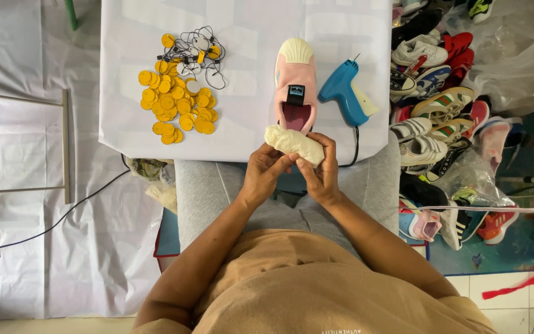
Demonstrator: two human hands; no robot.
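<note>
Item held: cream-coloured wad of crumpled paper, sausage-shaped (294, 144), gripped by both hands just at the near edge of the white paper-covered surface (131, 74), directly below the heel opening of the shoe.
Left hand (264, 175): fingers (277, 162) curled up, pinching the wad from beneath.
Right hand (322, 173): fingers wrapped around the wad's right end, thumb pressed on its underside.
On the surface: one pink slip-on child's shoe with cream shell-patterned toe and black strap tab (295, 86), toe pointing away; just beside it to the right, a blue plastic tagging gun (344, 93); well apart to the left, a heap of round yellow tags (177, 102) with a tangle of black cords (196, 46).
Floor, right: pile of mixed sneakers (440, 105).
</note>
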